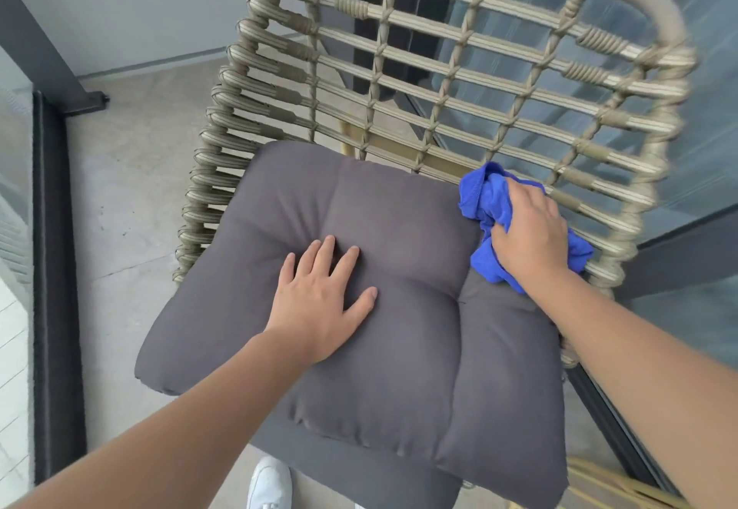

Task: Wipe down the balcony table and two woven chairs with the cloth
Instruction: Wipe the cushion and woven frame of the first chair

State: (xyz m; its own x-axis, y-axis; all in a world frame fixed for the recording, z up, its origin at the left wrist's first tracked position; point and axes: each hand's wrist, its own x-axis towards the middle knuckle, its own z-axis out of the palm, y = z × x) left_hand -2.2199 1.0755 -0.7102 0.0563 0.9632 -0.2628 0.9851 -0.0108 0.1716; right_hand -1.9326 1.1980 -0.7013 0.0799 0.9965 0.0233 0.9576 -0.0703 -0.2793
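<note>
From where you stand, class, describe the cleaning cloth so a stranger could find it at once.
Start at the woven chair with its grey cushion. At the cushion's far right corner, against the woven side, the right hand grips the cloth. It is the only bright blue, crumpled thing there.

No writing, label, brand mark, number or sign can be read anywhere in this view. The grey cushion [359,269] on the woven chair [459,69] shows plain fabric with only seams, and the blue cloth [491,197] at the right is bunched so that no tag or print shows. The white shoe [269,484] at the near edge is mostly cut off; if it carries a logo, it cannot be made out. The far wall and the glass panels at the right bear no lettering.
</note>
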